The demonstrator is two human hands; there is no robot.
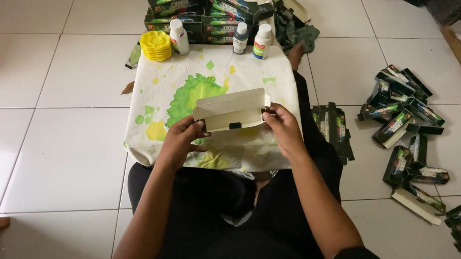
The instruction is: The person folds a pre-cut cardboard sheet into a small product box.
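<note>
Head view shows my left hand (181, 141) and right hand (282, 128) each closed on an end of the small open carton (231, 111), above the paint-stained cloth (186, 90) on my lap. I judge even pinches at both ends will fold the flaps square.

Seen from above, a seated person's left hand (181, 140) and right hand (282, 127) grip the two ends of an open pale cardboard box (231, 111) over a paint-stained cloth (157, 91) (green and yellow blotches). Paint bottles (262, 41) stand beyond; dark boxes (406, 131) litter the tiled floor (57, 133).
</note>
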